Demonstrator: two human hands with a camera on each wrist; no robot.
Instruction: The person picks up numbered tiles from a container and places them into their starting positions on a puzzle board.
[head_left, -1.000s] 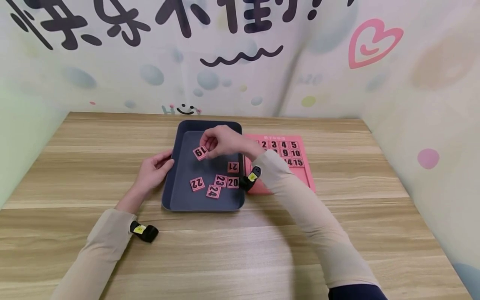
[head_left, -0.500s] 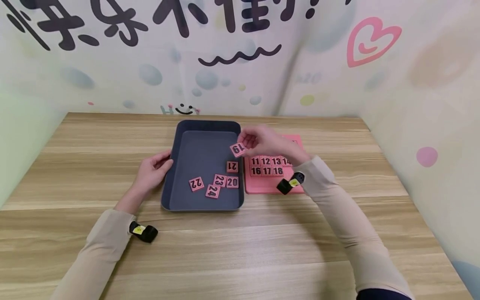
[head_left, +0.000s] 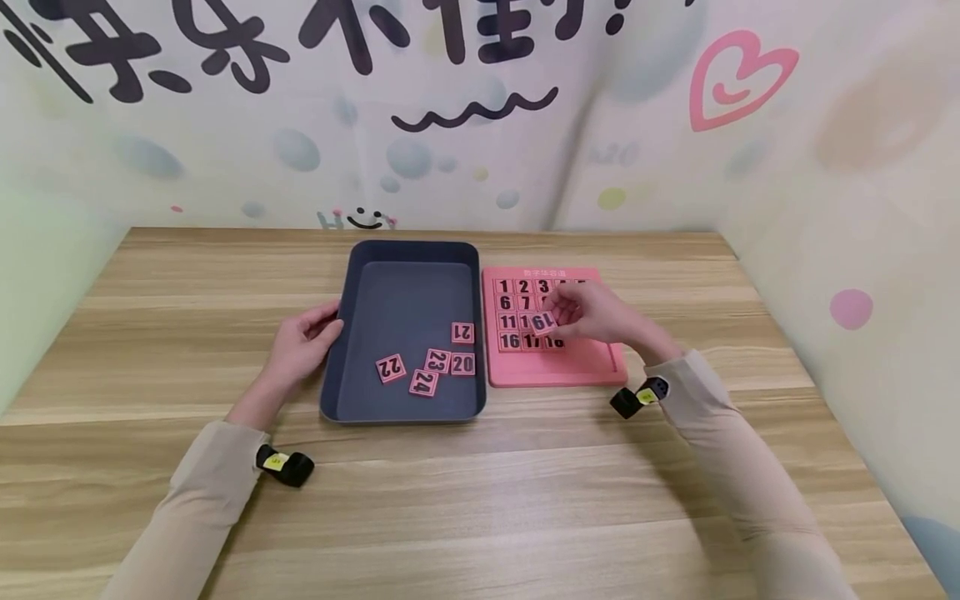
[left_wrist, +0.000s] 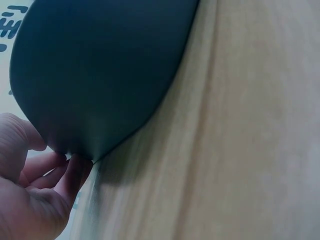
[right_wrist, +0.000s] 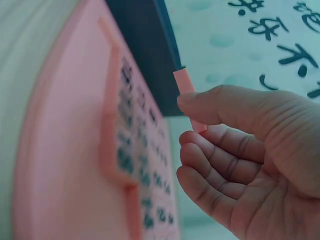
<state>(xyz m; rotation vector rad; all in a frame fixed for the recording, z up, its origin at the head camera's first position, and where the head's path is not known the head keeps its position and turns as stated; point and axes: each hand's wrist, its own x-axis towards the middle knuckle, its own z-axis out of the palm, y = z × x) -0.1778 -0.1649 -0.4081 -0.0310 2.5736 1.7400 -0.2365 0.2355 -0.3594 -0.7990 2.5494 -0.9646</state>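
My right hand (head_left: 597, 313) pinches a pink number tile (head_left: 542, 323) marked 19 between thumb and fingers, tilted above the pink number puzzle board (head_left: 551, 367). In the right wrist view the tile (right_wrist: 183, 81) appears edge-on, clear of the board's surface. Rows of tiles up to 18 sit on the board, some hidden by the hand. My left hand (head_left: 300, 343) grips the left side of a dark blue-grey tray (head_left: 397, 304), its thumb at the rim. The left wrist view shows the fingers curled at the tray's wall (left_wrist: 105, 75). Tiles 20 to 24 lie loose in the tray.
The tray and the board stand side by side on a wood-grain table (head_left: 420, 508). A printed wall (head_left: 300, 108) rises behind the table's back edge. Black wrist cameras sit on both sleeves.
My right hand has carried tile 19 from over the tray rightward to above the board. The left hand stays at the tray's left side.
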